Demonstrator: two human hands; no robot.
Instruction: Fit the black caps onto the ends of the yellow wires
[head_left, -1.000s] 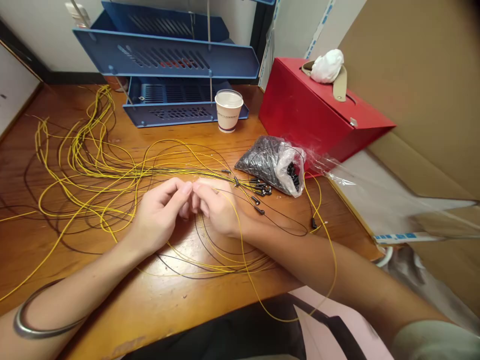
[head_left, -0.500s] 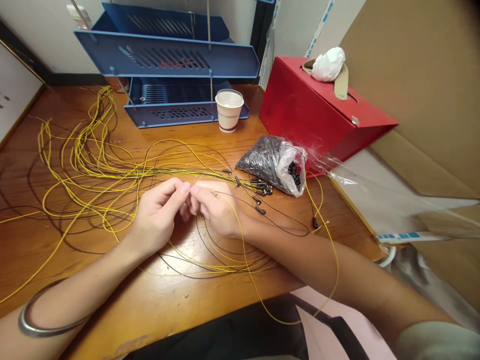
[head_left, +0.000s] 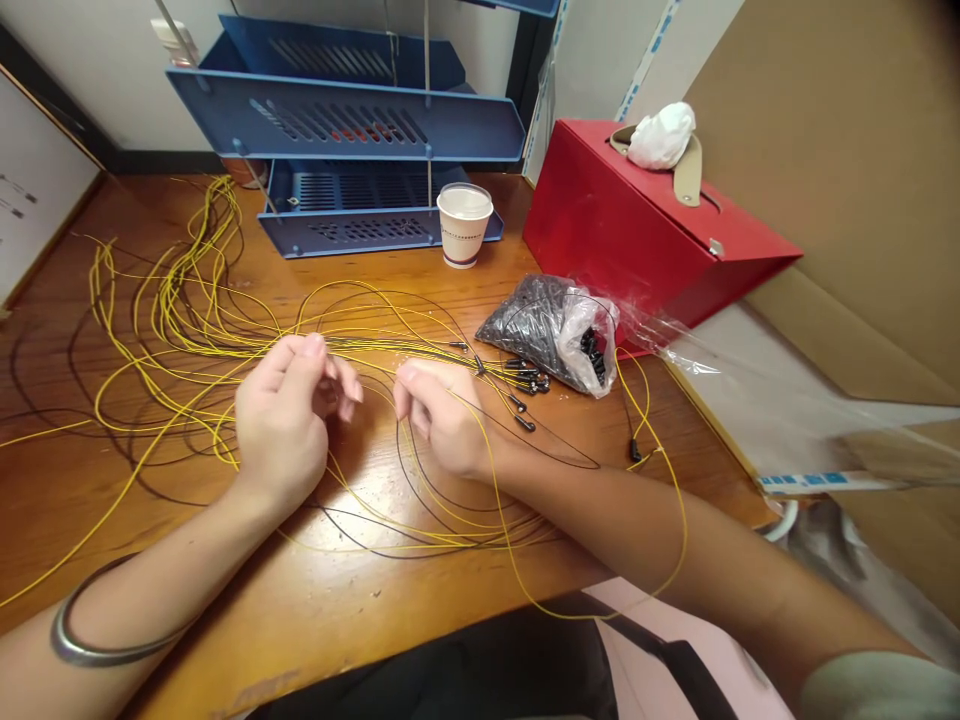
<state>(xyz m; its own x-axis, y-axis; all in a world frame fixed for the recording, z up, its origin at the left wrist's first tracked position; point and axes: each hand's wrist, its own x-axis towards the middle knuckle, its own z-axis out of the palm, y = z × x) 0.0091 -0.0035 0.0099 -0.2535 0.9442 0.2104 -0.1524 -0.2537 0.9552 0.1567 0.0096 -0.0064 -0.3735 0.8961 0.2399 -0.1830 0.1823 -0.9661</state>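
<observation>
We keep our left hand point(head_left: 281, 425) and right hand point(head_left: 442, 415) a little apart, fingers curled; whether they pinch a strand we cannot tell. The thin yellow wires point(head_left: 225, 330) lie in loose loops left of the plastic bag point(head_left: 551, 330), under both hands. To work well, we should hold one wire taut and keep it clear of the tangle. The bag is crinkled and shiny, full of small black caps; the wooden desk point(head_left: 337, 610) is glossy.
</observation>
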